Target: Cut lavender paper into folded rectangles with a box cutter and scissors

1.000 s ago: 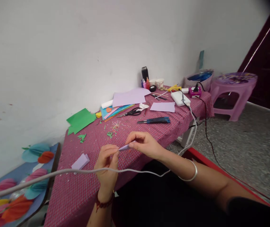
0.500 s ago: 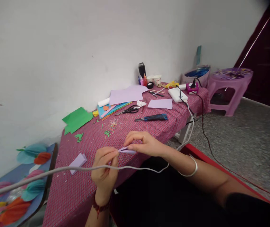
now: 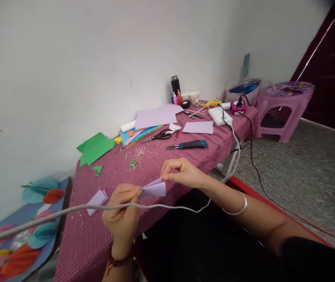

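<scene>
A folded piece of lilac paper (image 3: 154, 189) is stretched between my two hands above the table's near edge. My left hand (image 3: 122, 211) pinches its left end, fingers closed. At the upper right corner, my right hand (image 3: 181, 172) grips it between thumb and fingers. The paper's near face hangs down, and a second layer shows behind it along the top. Left of my left hand, a small stack of folded lilac paper (image 3: 97, 202) lies on the checked tablecloth (image 3: 79, 235). A white cable (image 3: 167, 206) crosses in front of my left hand.
Scissors (image 3: 161, 135), a blue utility knife (image 3: 187, 145), green paper (image 3: 95, 149), lilac sheets (image 3: 155, 117) and paper scraps (image 3: 140, 153) lie beyond my hands. A white power bank (image 3: 220, 116) with cables sits at the right. Paper pumpkins (image 3: 20, 260) rest on a board at lower left.
My hands have moved apart, the left one leftward and the right one slightly up and right. More of the folded lilac paper now shows between them, its face turned toward me.
</scene>
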Motion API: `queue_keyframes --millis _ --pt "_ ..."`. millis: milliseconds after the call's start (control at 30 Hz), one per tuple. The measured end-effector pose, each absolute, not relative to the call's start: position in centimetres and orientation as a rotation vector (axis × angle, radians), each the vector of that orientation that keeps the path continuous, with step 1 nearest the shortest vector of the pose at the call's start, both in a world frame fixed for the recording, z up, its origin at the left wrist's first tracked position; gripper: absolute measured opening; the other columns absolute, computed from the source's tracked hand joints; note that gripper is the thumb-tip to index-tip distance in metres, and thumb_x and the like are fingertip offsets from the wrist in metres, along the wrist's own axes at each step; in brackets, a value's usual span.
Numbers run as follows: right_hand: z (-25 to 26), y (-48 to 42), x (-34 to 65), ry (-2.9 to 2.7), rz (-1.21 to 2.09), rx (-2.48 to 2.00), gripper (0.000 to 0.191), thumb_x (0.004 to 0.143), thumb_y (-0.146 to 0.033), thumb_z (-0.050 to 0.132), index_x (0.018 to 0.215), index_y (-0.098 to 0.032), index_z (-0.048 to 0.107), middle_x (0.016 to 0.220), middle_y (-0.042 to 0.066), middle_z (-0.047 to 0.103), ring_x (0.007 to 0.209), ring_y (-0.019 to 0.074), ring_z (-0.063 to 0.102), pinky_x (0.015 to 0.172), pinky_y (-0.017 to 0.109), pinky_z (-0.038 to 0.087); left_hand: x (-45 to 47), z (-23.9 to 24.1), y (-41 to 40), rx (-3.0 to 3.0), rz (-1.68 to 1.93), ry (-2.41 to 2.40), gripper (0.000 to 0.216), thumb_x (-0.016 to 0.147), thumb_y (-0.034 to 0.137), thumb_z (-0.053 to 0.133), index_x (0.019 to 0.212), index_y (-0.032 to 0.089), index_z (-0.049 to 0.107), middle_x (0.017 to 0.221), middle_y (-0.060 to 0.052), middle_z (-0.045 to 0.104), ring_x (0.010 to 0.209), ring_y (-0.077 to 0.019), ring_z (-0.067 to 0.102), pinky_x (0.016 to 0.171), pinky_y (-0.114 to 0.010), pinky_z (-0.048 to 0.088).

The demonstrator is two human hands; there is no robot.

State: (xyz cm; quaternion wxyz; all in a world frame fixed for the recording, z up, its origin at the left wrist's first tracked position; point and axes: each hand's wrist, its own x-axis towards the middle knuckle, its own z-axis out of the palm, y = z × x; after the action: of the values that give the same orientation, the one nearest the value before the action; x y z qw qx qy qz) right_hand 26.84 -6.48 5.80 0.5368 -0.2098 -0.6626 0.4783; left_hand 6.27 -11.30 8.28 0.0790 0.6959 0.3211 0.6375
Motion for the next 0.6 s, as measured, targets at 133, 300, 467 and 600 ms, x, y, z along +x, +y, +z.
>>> queue_keyframes --millis 133,300,467,600 --pt "5.5 -6.2 26.8 -1.366 1.212 -0.556 0.028 0.082 -0.043 0.065 0.089 -0.016 0.063 0.087 0.004 0.065 0.081 0.0132 0.060 0.079 0.031 0.047 6.1 8.2 -10.8 1.972 1.915 1.064 0.012 0.078 0.008 0.066 0.075 0.019 0.065 0.075 0.001 0.062 0.069 -0.0111 0.057 0.063 -0.024 0.045" --pt "6.4 -8.0 25.0 -1.644 1.117 -0.585 0.035 0.078 -0.038 0.068 0.104 -0.017 0.058 0.097 0.005 0.064 0.085 0.0156 0.059 0.075 0.029 0.046 7.0 7.1 -10.8 1.909 1.816 1.117 0.008 0.082 0.013 0.063 0.079 0.019 0.065 0.078 0.001 0.060 0.073 -0.0107 0.056 0.067 -0.023 0.045" --pt "5.4 -8.3 24.2 -1.751 0.912 -0.851 0.008 0.086 -0.024 0.055 0.081 -0.019 0.059 0.075 0.002 0.061 0.070 0.0160 0.056 0.064 0.030 0.043 7.4 7.0 -10.6 1.787 1.293 1.226 0.038 0.078 0.015 0.063 0.115 0.022 0.059 0.075 0.002 0.058 0.064 -0.0104 0.055 0.058 -0.022 0.045" --pt "2.8 -5.7 24.9 -1.781 0.858 -0.858 0.019 0.086 -0.025 0.056 0.104 -0.027 0.059 0.087 0.004 0.064 0.079 0.0213 0.061 0.071 0.036 0.048 2.7 8.0 -8.7 1.826 1.031 1.334 0.052 0.077 0.020 0.063 0.128 0.024 0.054 0.085 -0.001 0.062 0.068 -0.0125 0.055 0.059 -0.023 0.044"
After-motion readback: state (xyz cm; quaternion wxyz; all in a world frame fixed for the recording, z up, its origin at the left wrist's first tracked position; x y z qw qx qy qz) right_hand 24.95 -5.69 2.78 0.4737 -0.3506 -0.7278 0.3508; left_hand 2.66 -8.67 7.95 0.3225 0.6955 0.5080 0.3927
